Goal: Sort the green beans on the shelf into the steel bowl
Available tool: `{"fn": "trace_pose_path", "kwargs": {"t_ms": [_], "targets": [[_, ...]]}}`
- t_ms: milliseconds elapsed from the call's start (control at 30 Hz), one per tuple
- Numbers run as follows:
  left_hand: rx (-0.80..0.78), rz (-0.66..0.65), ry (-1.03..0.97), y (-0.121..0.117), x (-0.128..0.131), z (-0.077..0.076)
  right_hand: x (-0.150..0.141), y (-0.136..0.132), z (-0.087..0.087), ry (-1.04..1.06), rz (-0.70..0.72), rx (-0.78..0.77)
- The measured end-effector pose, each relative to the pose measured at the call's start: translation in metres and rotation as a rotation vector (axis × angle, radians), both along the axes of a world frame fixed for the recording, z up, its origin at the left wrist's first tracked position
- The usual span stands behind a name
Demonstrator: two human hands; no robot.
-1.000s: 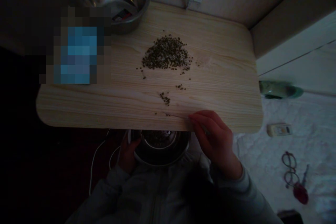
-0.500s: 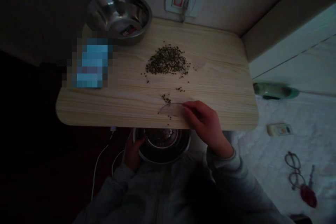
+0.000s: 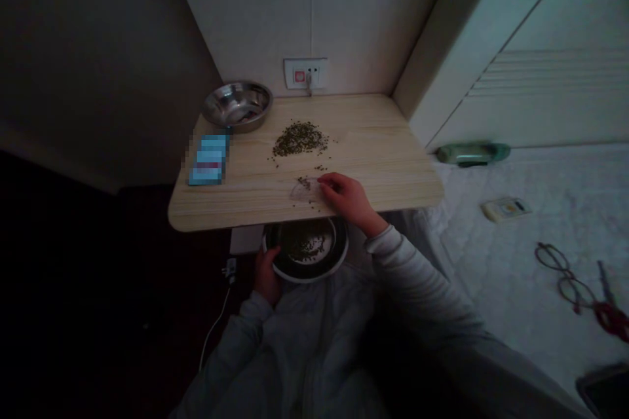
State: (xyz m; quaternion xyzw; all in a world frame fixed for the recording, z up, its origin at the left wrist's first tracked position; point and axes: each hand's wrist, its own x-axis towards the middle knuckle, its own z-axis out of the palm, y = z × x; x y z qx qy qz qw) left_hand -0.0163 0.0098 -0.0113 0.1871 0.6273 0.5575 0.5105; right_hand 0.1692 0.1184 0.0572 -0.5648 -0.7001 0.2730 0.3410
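Note:
My right hand (image 3: 346, 198) pinches a thin, clear, rounded plastic piece (image 3: 303, 191), held low over the front part of the wooden tabletop (image 3: 236, 200). Small dark green beans, like mung beans, lie around that piece. Farther back is a larger pile of the beans (image 3: 301, 139). Below the table's front edge, my left hand (image 3: 268, 275) grips the left rim of a round bowl (image 3: 339, 255), its thumb over the edge. Loose beans are scattered on the bowl's bottom.
A steel basin (image 3: 238, 107) stands at the table's back left, with a blurred-out lit phone (image 3: 210, 158) before it. A plug sits in the wall socket (image 3: 305, 73). On the white bed at right lie a green bottle (image 3: 472, 154), a remote-like object (image 3: 506, 208) and glasses (image 3: 565, 275).
The camera view has shifted, so the table appears smaller and lower. My right hand and the clear piece have moved slightly toward the small cluster of beans. My left hand still holds the bowl.

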Motion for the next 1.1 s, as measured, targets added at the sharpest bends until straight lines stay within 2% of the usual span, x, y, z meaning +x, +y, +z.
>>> {"fn": "trace_pose_path", "kwargs": {"t_ms": [100,400,467,667,867,1100], "targets": [[0.036,0.002,-0.13,0.0,0.004,0.002,-0.002,-0.001,0.002,0.004,0.025,0.009],[0.056,-0.021,-0.308,0.002,0.016,0.016,-0.003,-0.015,0.004,0.025,0.197,0.059],[0.061,-0.01,-0.319,0.002,0.015,0.016,-0.002,-0.016,0.001,0.041,0.171,0.092],[0.055,0.001,-0.325,0.001,0.009,0.008,0.004,-0.023,-0.004,0.041,-0.047,0.21],[0.056,-0.022,-0.348,0.001,0.008,0.003,-0.002,-0.035,0.001,-0.135,0.008,0.314],[0.097,-0.015,-0.327,0.0,0.007,0.002,-0.008,-0.032,0.002,-0.321,0.053,0.339]]}}
